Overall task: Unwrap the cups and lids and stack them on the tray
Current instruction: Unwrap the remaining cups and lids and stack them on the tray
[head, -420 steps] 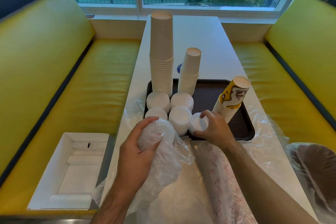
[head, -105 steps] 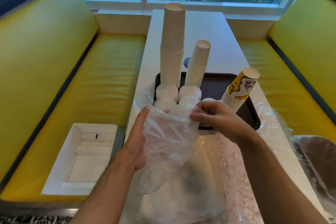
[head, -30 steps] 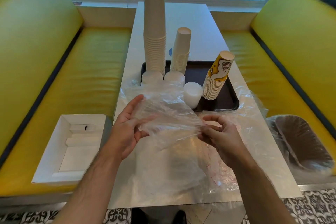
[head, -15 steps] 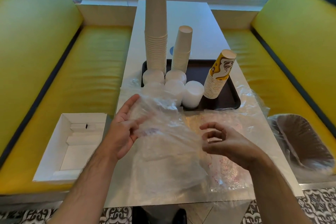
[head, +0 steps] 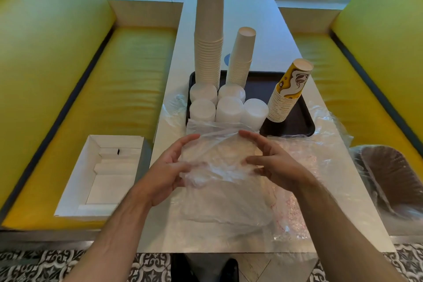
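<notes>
A dark tray (head: 304, 126) sits mid-table. On it stand a tall stack of plain paper cups (head: 209, 30), a shorter plain stack (head: 242, 59), a leaning yellow patterned stack (head: 288, 94) and several short stacks of white lids (head: 229, 107). In front of the tray, my left hand (head: 168, 168) and my right hand (head: 273, 163) face each other. Between them is a crumpled, empty clear plastic wrap (head: 217, 162). Each hand pinches it between fingers and thumb, just above the table.
More loose clear plastic (head: 302, 167) lies on the white table (head: 263, 30) right of my hands. An open white cardboard box (head: 103, 176) rests on the left yellow bench. A plastic bag of brown items (head: 393, 178) lies on the right bench.
My right hand, which had let go half a second ago, has come back onto the wrap. Both hands have drawn together and bunched the plastic between them.
</notes>
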`<state>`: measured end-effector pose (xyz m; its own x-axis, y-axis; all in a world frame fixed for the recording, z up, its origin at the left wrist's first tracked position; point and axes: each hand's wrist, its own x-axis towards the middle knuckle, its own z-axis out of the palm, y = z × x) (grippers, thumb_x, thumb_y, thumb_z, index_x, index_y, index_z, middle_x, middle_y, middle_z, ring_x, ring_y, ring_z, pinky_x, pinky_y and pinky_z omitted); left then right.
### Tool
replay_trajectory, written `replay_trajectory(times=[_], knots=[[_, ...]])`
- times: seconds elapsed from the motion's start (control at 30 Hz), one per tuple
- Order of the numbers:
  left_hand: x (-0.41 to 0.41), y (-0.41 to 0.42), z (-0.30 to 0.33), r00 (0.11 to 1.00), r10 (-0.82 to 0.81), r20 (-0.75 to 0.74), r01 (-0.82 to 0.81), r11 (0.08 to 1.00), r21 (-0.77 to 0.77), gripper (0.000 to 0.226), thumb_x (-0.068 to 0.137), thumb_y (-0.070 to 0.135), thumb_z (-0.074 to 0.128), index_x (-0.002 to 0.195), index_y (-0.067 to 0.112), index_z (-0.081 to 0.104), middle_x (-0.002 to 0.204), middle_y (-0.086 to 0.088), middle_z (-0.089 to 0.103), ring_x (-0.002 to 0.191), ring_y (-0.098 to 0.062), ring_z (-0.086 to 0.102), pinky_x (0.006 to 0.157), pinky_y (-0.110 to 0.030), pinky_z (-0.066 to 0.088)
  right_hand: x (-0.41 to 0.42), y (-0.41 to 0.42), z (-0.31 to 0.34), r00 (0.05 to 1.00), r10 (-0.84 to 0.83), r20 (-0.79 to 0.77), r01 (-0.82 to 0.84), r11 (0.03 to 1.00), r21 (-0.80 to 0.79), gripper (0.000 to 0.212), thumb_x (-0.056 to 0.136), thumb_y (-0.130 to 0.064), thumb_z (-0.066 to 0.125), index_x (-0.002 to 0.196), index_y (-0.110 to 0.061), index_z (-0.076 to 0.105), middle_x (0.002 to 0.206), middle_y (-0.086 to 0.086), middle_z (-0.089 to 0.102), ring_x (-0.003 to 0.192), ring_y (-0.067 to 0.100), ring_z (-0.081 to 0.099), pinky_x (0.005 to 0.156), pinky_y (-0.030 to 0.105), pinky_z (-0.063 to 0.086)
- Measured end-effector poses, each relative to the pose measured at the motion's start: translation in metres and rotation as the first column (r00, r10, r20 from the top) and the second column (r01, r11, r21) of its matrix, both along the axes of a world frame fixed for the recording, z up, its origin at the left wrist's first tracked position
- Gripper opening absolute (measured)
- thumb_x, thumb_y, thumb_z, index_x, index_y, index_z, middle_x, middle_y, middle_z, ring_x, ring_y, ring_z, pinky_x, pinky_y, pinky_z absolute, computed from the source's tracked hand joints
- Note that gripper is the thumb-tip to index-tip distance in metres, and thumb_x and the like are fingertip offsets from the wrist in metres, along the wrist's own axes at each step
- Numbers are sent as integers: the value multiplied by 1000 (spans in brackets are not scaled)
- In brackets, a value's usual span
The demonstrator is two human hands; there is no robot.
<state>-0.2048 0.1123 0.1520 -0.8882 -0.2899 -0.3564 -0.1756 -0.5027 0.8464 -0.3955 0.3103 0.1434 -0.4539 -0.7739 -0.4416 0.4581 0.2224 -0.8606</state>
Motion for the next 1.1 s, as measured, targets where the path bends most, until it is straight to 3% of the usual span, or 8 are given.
replay_trajectory(times=[0.13,0.33,0.5,0.67,0.77,0.87,1.0,1.1], knots=[[15,5,-9,997,-64,37,64,998,-14,63,82,20,69,140,40,56,144,10,54,100,-16,69,67,-42,59,-7,-5,-1,999,17,-30,-14,996,85,61,97,8,52,135,-39,60,149,-5,44,107,30,69,76,35,62],[20,11,-24,973,-144,181,182,959,-216,99,69,-3,83,143,52,44,125,-23,64,103,-31,69,77,-46,62,-15,-3,-1,956,214,-201,-186,971,150,81,88,1,73,144,-49,42,136,-12,48,108,24,70,91,39,60],[27,16,-25,939,-212,271,329,780,-532,111,71,-1,84,151,52,29,160,24,12,118,-16,55,79,-33,62,-18,-11,0,857,392,-335,-285,901,327,91,87,10,68,141,-58,41,147,-14,34,107,22,68,90,33,60],[24,18,-33,906,-173,386,398,655,-642,121,71,9,86,158,45,10,160,23,-1,123,-14,45,81,-15,53,-13,-10,-4,803,386,-455,-224,902,370,75,92,-20,73,140,-63,36,165,-18,11,143,26,35,102,35,49],[24,16,-38,878,-157,452,451,584,-674,124,70,20,89,159,42,5,158,23,-6,148,-21,20,112,-29,41,14,-4,-14,567,329,-755,73,893,443,69,92,-48,68,149,-54,29,167,-17,-2,154,21,7,122,50,19],[24,13,-40,828,-144,542,531,512,-675,127,67,28,90,159,43,4,157,21,-9,148,-20,9,122,-47,26,61,-6,-37,304,491,-816,65,844,532,75,98,-63,45,158,-49,3,164,-21,-26,153,14,-19,122,44,-1],[26,11,-40,792,-143,593,578,491,-652,127,65,35,91,159,46,5,157,20,-9,146,-20,8,120,-49,26,80,-5,-70,227,655,-721,46,732,679,73,101,-65,25,155,-45,-21,152,-23,-46,145,13,-40,123,44,-12],[32,4,-38,866,-99,491,440,619,-651,108,67,38,92,151,52,25,153,20,3,146,-19,14,119,-40,27,78,-6,-79,199,680,-706,39,714,699,73,101,-67,21,154,-44,-24,154,-21,-45,145,14,-41,121,43,-18]])
